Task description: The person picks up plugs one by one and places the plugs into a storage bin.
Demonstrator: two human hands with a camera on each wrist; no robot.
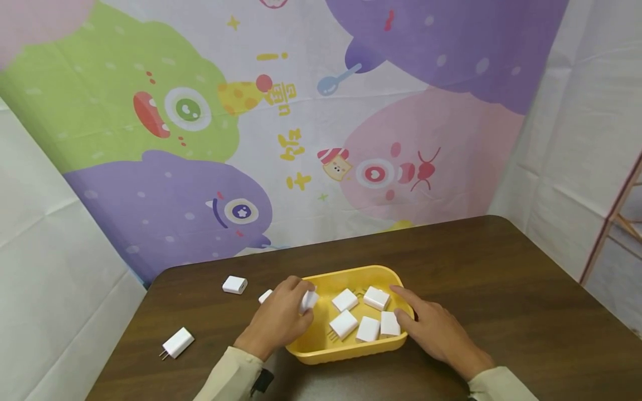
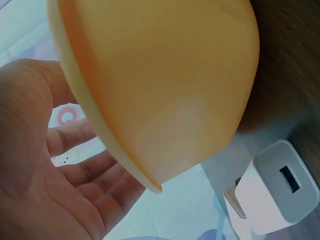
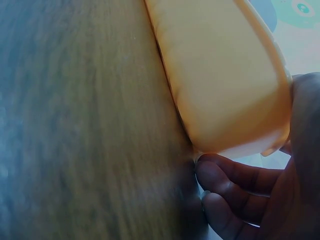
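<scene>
A yellow tray [image 1: 321, 348] sat near the front edge of the brown table [image 1: 501, 312], holding five white chargers [image 1: 368, 328] in a loose cluster toward its right half. My left hand [image 1: 281, 320] reached over the tray's left rim, fingers curled round a sixth charger [image 1: 309, 299] just above that rim. My right hand [image 1: 433, 328] lay against the tray's right side, fingers stretched out and relaxed, the forefinger running along the rim and the fingertips [image 3: 220, 172] touching the outer wall where it met the table. In the left wrist view the tray's rounded corner [image 2: 165, 95] filled the frame, my palm [image 2: 55, 180] spread behind it, and a charger [image 2: 275, 192] with its socket facing up lay on the table just beside that corner. Three chargers lay outside the tray on my left: one [image 1: 264, 296] partly hidden behind my left hand, one [image 1: 234, 284] farther back, and one [image 1: 178, 342] with its prongs showing, well apart near the table's left edge. Beige sleeves [image 1: 228, 379] covered both wrists. A cartoon-monster cloth [image 1: 241, 128] in green, purple and pink hung behind the table.
</scene>
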